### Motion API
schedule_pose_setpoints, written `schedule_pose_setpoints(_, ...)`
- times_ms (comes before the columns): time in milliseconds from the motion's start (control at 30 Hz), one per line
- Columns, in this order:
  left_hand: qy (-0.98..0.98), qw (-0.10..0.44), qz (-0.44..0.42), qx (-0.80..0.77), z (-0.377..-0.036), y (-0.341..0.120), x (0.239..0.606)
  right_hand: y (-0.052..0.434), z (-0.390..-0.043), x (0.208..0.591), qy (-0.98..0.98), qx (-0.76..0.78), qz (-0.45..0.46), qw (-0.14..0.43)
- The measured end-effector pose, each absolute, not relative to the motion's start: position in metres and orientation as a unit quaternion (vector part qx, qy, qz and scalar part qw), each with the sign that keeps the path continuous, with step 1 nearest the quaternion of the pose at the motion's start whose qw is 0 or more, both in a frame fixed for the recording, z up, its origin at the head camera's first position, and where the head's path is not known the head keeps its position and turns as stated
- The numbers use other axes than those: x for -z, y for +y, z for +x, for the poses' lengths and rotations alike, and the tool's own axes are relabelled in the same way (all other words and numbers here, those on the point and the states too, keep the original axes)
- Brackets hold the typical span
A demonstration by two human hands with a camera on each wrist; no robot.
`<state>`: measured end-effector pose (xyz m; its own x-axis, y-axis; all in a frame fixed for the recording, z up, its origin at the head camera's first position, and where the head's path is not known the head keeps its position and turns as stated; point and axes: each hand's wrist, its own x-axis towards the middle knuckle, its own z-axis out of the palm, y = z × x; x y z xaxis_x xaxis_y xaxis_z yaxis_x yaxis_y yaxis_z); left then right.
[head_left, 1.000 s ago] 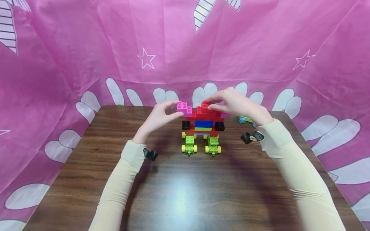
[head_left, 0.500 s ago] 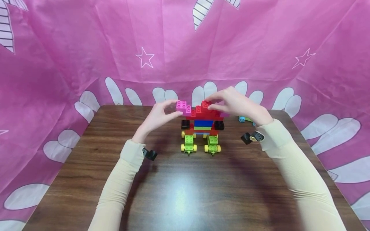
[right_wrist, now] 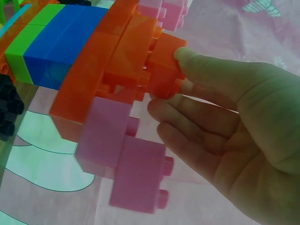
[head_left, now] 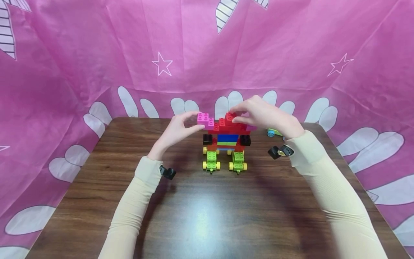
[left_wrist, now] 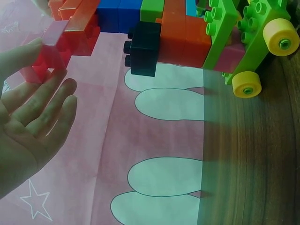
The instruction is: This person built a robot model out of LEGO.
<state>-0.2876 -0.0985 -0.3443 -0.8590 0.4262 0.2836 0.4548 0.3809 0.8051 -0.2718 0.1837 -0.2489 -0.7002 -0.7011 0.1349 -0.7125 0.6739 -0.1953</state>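
A building-brick figure stands upright on the table, with a blue brick (head_left: 228, 138) in its middle and a black brick (head_left: 207, 139) on either side. My left hand (head_left: 176, 130) pinches the pink brick (head_left: 203, 118) at its upper left between thumb and fingers. At the top, the red brick (head_left: 230, 117) is pinched by my right hand (head_left: 265, 117). In the right wrist view, other pink bricks (right_wrist: 138, 173) sit just below that hand, apart from its fingers. Two green wheeled bases (head_left: 211, 162) with yellow wheels (left_wrist: 246, 85) form the feet.
Behind my right wrist, a green toy piece with blue wheels (head_left: 271, 133) lies partly hidden on the brown wooden table (head_left: 129, 151). A pink patterned cloth (head_left: 200, 54) hangs along the back and sides.
My right hand and wrist have risen very slightly. Both hands keep their holds on the same bricks, and the figure stays in place.
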Motion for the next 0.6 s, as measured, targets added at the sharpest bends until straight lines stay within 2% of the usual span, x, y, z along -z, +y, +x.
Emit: schedule_pose_setpoints(600, -0.833, 0.016, -0.261, 0.487, -0.288, -0.0982, 0.3455, 0.1828, -0.2717, 0.2499, -0.916, -0.091, 0.389, 0.024)
